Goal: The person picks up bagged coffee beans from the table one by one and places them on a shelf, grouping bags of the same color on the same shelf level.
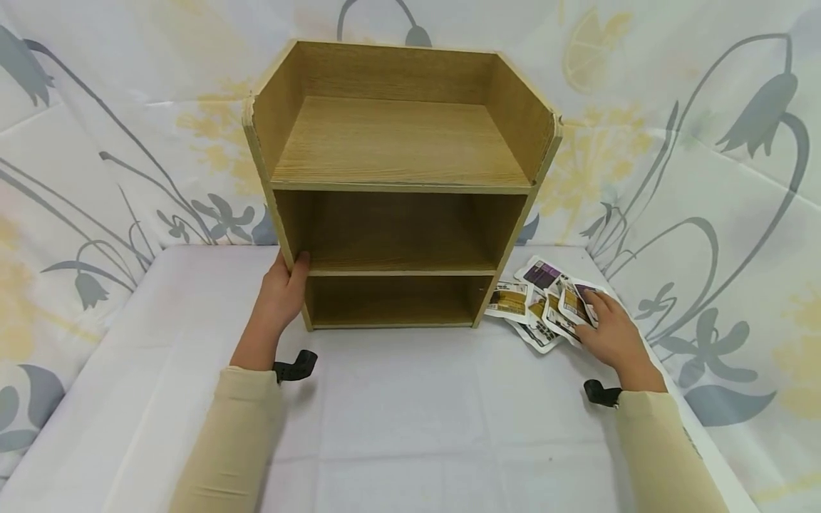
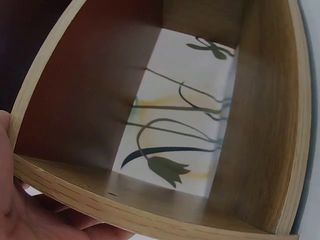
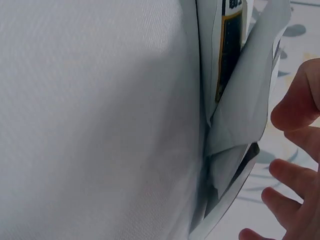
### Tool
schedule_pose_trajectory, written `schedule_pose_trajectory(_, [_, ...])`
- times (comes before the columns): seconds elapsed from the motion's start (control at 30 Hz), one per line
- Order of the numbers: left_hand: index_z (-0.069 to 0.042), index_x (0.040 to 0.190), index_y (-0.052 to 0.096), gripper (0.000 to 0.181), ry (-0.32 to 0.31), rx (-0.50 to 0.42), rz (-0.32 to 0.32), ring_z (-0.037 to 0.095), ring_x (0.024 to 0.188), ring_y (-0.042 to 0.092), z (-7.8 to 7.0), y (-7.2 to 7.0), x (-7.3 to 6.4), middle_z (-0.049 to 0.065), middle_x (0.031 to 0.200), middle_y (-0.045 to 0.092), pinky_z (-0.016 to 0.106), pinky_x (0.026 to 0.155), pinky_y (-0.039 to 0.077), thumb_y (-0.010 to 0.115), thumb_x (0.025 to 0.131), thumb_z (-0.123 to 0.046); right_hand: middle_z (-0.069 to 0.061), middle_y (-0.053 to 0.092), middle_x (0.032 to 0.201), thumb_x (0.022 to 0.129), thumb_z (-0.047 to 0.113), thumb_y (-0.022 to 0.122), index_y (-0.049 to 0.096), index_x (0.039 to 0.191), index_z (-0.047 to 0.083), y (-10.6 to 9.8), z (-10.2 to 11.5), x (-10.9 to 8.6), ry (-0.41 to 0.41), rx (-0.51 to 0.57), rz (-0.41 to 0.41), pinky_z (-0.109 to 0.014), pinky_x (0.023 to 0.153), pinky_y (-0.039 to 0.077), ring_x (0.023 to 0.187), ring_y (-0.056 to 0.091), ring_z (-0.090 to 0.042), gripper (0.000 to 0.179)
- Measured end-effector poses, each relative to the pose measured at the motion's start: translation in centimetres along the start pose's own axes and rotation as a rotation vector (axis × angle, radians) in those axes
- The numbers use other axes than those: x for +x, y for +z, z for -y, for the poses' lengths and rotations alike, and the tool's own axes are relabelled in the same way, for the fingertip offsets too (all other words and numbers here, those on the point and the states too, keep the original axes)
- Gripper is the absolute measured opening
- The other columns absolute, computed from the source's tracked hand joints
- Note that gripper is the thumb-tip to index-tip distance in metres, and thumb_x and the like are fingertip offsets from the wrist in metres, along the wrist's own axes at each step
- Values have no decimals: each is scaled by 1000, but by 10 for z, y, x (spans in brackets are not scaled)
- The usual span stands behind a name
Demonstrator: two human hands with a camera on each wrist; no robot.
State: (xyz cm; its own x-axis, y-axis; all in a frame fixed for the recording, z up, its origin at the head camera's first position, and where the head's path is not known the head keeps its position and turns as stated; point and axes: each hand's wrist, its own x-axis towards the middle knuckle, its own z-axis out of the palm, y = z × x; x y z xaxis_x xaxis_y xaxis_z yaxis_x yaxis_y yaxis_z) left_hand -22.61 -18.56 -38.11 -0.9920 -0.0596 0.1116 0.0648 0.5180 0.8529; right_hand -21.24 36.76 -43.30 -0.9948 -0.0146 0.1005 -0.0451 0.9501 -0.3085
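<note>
A small wooden shelf unit (image 1: 398,142) with an open top tray and two compartments stands upright on the white cloth. My left hand (image 1: 282,296) grips its left side panel, thumb on the front edge and fingers behind. In the left wrist view the fingers (image 2: 60,217) wrap the outside of the panel (image 2: 90,197). To the shelf's right lies a loose pile of flat white packets (image 1: 539,306) with purple and golden-brown labels. Over the pile's right end is my right hand (image 1: 612,338), fingers spread. The right wrist view shows its thumb (image 3: 297,102) beside the packets (image 3: 247,100); contact is unclear.
White cloth (image 1: 398,406) covers the table in front of the shelf. Behind and at both sides hangs a floral-printed curtain (image 1: 667,142). Black straps with small cameras (image 1: 296,367) sit at both wrists.
</note>
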Motion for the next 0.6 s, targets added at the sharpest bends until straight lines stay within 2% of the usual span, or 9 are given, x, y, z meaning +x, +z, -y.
schedule_pose_trajectory(0.33, [-10,154,20,68,-3,-20,16,44,134,42,0,1,0,27,149,37,60,109,35,26,101,-52,-32,19,153,77,5,49,19,153,3,2,-12,6,-39,18,84,-70,105,27,136,23,-57,82])
schedule_pose_trajectory(0.6, [-10,155,17,69,9,-26,19,43,134,41,2,1,0,26,150,36,60,109,35,26,101,-52,-36,15,154,74,6,54,14,155,6,3,-18,8,-48,15,157,-70,102,31,135,24,-58,90])
